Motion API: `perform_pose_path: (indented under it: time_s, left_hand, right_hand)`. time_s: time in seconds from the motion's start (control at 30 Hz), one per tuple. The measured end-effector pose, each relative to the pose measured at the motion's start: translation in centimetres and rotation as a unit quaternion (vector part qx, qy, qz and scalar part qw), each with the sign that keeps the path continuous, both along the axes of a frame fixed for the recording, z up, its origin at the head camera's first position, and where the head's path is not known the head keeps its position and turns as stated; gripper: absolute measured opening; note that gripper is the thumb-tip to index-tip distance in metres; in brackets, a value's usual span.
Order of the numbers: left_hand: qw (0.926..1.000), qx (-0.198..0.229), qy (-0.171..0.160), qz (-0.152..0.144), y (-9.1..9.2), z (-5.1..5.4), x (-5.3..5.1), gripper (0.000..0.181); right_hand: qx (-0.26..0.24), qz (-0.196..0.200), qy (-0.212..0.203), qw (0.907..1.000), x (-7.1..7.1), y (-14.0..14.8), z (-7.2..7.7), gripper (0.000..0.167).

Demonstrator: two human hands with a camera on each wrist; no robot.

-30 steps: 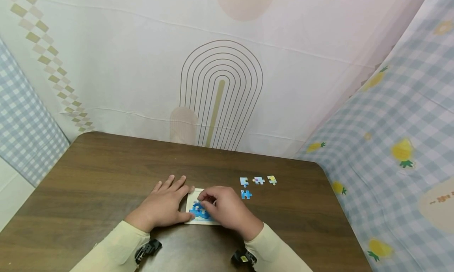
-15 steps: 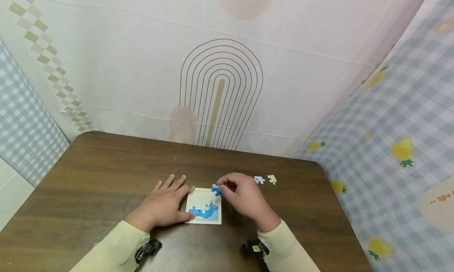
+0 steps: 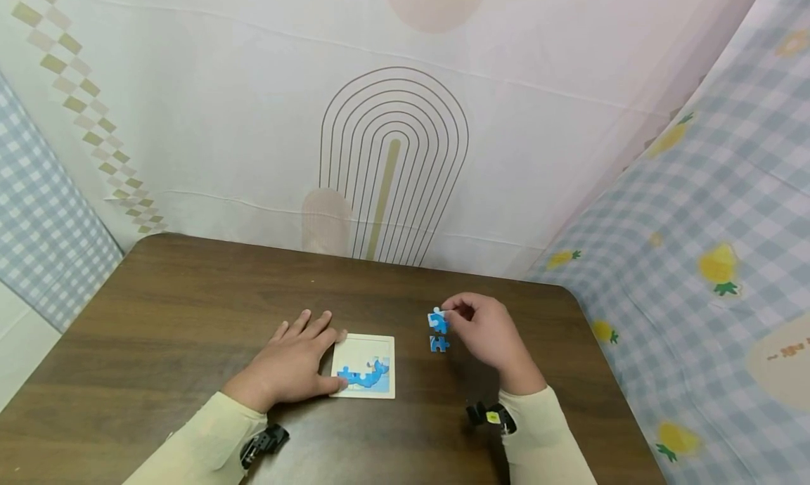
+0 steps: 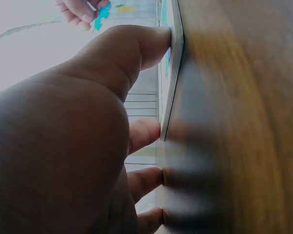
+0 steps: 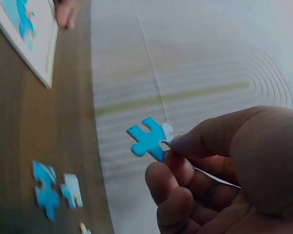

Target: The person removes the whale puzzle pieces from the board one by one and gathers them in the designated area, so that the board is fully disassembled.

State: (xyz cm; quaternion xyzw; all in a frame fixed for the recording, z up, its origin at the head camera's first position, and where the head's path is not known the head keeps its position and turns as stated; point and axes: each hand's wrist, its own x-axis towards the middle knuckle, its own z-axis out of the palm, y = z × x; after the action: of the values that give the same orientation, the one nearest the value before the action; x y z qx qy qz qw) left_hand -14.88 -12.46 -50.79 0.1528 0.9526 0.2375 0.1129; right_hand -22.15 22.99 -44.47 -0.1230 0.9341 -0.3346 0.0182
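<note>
In the head view a pale square puzzle board [image 3: 363, 339] lies on the table, blue pieces joined along its lower part. My left hand [image 3: 285, 365] rests beside it, thumb on its left edge, fingers spread on the table. Right of the board, my right hand [image 3: 490, 334] pinches a blue piece [image 3: 441, 323] between thumb and fingers. The right wrist view shows this held piece [image 5: 149, 140] raised above the table. Loose on the table below it are a blue piece [image 5: 46, 190] and a white-and-blue piece [image 5: 72, 190].
The brown table [image 3: 221, 288] meets a white patterned cloth [image 3: 253, 119] at its back edge. A blue checked cloth [image 3: 728, 211] hangs at the right. Part of another loose piece [image 5: 84, 228] shows at the lower edge of the right wrist view.
My right hand has moved from over the board to the right with the blue piece, now above the loose pieces. My left hand has stayed at the board's left edge.
</note>
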Motion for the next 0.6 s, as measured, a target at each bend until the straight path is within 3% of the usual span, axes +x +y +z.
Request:
perform_pose_path:
  time_s: [0.23,0.6]
  left_hand:
    - [1.0,0.003,-0.002,0.002,0.0,-0.3,-0.1,0.09]
    - [1.0,-0.004,-0.005,0.002,0.1,0.1,0.0,0.091]
  right_hand:
    - [0.01,-0.024,-0.048,0.9985,-0.9,3.2,0.2,0.014]
    - [0.009,-0.045,-0.118,0.992,-1.7,5.8,-1.0,0.017]
